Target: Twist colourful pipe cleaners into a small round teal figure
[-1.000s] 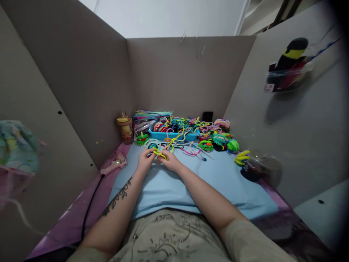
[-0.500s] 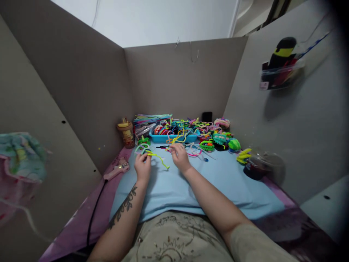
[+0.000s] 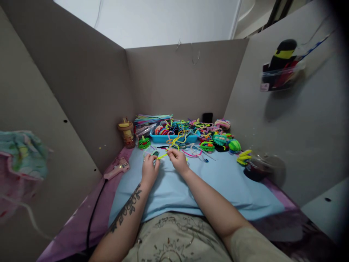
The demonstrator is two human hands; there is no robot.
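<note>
My left hand (image 3: 149,168) and right hand (image 3: 178,160) each pinched one end of a yellow fuzzy wire (image 3: 163,156) — it ran between my fingers, just above the blue mat (image 3: 218,182) on the counter — near the blue tray (image 3: 174,137).

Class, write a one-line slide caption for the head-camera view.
Left hand and right hand hold a yellow pipe cleaner over a light blue mat, before a blue tray.
</note>
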